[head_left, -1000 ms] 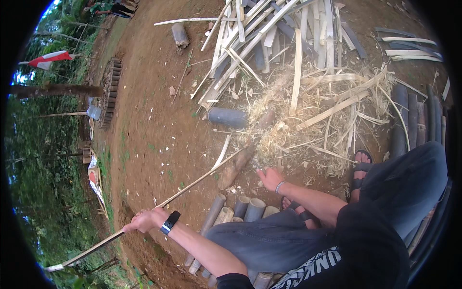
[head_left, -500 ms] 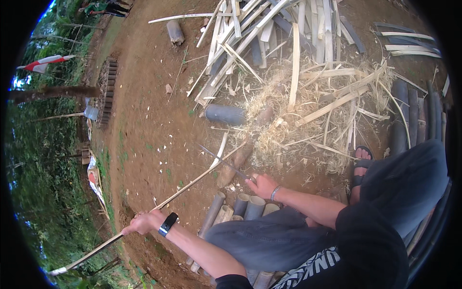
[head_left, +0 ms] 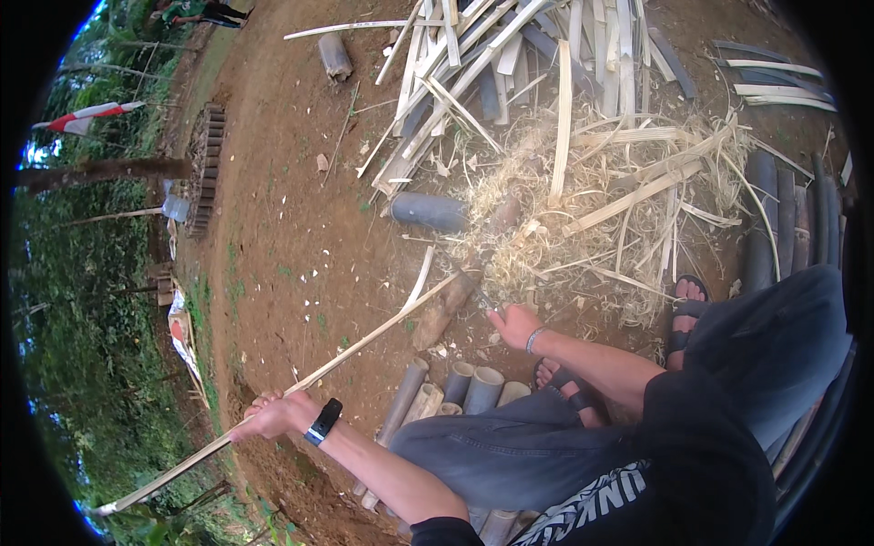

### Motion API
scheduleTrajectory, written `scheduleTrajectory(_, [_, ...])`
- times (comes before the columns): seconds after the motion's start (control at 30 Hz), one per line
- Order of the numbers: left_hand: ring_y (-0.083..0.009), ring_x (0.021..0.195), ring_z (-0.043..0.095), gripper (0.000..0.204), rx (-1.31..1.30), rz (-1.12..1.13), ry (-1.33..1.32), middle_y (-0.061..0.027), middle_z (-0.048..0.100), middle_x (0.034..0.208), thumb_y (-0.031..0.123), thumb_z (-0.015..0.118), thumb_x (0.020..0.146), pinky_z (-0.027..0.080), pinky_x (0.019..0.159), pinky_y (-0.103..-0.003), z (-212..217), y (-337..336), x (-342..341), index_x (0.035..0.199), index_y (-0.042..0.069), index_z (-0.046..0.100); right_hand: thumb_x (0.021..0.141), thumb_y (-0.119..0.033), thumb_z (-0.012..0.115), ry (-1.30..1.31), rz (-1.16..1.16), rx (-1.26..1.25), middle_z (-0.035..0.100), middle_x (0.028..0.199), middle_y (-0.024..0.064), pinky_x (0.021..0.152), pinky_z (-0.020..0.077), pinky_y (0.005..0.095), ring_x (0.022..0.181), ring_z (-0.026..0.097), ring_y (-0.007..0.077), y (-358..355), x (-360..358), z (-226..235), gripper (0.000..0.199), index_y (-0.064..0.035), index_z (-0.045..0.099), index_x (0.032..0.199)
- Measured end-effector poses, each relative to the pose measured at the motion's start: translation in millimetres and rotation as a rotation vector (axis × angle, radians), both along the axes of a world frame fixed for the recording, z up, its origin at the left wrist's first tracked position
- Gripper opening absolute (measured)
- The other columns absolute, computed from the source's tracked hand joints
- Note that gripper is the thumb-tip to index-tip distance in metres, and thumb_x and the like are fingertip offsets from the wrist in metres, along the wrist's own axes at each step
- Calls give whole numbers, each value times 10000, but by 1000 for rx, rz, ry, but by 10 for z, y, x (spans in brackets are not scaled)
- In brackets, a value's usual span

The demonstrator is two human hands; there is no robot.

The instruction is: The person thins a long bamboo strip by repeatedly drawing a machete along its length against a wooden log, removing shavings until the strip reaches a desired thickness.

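Note:
My left hand (head_left: 273,417) is closed around a long, narrow bamboo strip (head_left: 369,338), which slants from the lower left toward the middle. The strip's far end lies on a short brown log (head_left: 439,314) on the ground. In my right hand (head_left: 516,328) is the handle of a knife, gripped in closed fingers. Its dark blade (head_left: 477,289) sits close to the strip's end at the log; whether it touches the strip I cannot tell.
Curly shavings (head_left: 537,237) cover the ground beyond the log, below a heap of split bamboo strips (head_left: 510,55). A dark bamboo piece (head_left: 428,211) lies left of them. Cut bamboo tubes (head_left: 482,389) stand by my leg; long poles (head_left: 778,218) lie at right. Someone stands far off (head_left: 209,13).
My right hand has moved slightly right and up, swinging the knife blade from across the strip to the strip's end. The left hand keeps its hold almost in place. My nearer foot has come into view.

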State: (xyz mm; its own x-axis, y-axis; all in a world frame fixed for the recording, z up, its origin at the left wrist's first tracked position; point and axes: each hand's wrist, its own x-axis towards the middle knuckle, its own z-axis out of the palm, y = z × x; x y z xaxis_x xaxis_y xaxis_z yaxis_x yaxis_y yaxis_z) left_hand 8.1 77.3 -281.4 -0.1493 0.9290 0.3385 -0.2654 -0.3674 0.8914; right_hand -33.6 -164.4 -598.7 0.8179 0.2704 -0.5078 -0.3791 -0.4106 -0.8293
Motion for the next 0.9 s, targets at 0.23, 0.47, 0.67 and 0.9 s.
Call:
scheduleTrajectory(0.23, [-116,406,240,630,55,-180,-74,9,202,495,745,261,862,166,369,-232,42,-99,-27,613,170,210,923,-439,468,-88,177,138,595,636,254,622,493,482,638,612,424,50,57,493,507,43,586,820])
scheduleTrajectory(0.47, [-115,396,238,615,108,-216,-34,3,220,483,723,190,885,159,358,-227,101,-220,45,624,167,225,913,-449,476,-151,148,127,595,645,266,623,489,488,646,623,404,151,29,590,528,48,593,776])
scheduleTrajectory(0.67, [-100,398,222,622,97,-298,-99,21,190,480,729,262,875,174,371,-215,127,-376,80,606,169,232,915,-432,475,-27,182,80,596,635,238,644,493,469,654,618,401,-15,104,432,505,47,580,794])
scheduleTrajectory(0.9, [-102,385,230,625,137,-297,-42,16,215,478,730,179,879,166,356,-210,92,-347,28,616,166,236,910,-432,489,1,252,99,597,632,236,643,491,470,644,614,401,-74,253,645,493,37,582,787])
